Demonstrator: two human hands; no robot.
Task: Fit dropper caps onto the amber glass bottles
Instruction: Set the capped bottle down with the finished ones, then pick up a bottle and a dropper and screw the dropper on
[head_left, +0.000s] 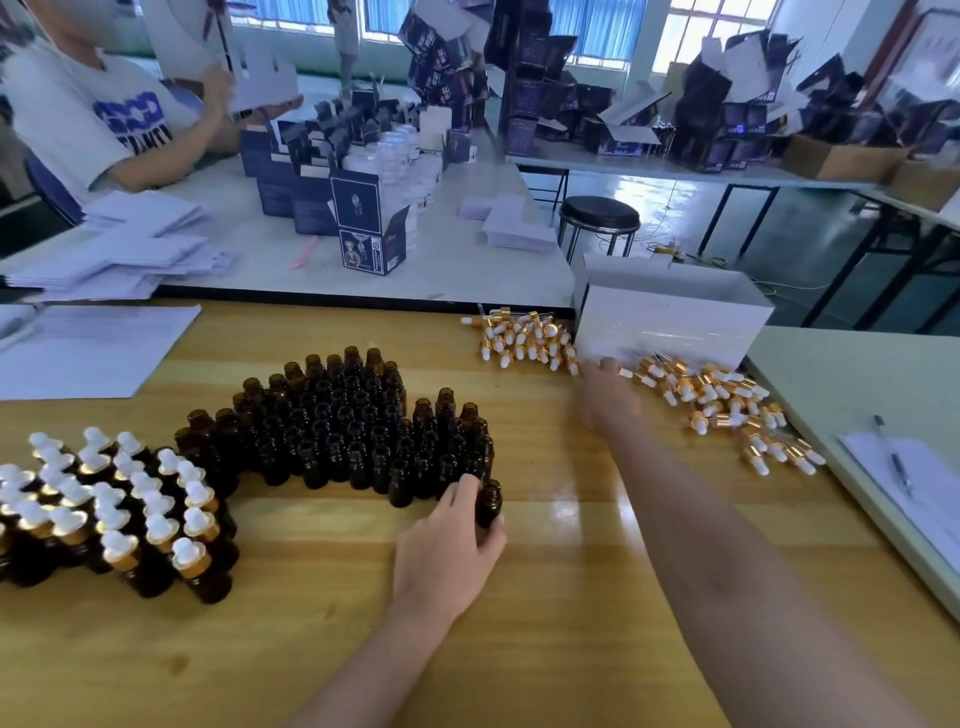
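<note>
While the left hand (452, 525) is gripping one open amber bottle (489, 503), fingers curled round its body, just in front of the uncapped cluster (353, 426) mid-bench, the right hand (608, 397) is reaching at the dropper caps (727, 410) toward the right edge. Blur is hiding its fingers; I cannot tell their state. I am judging the job well under half done: two dozen-odd capped bottles (104, 499) are standing at the left edge, several dozen are waiting bare. Caps are lying in two heaps, too tangled for counting.
</note>
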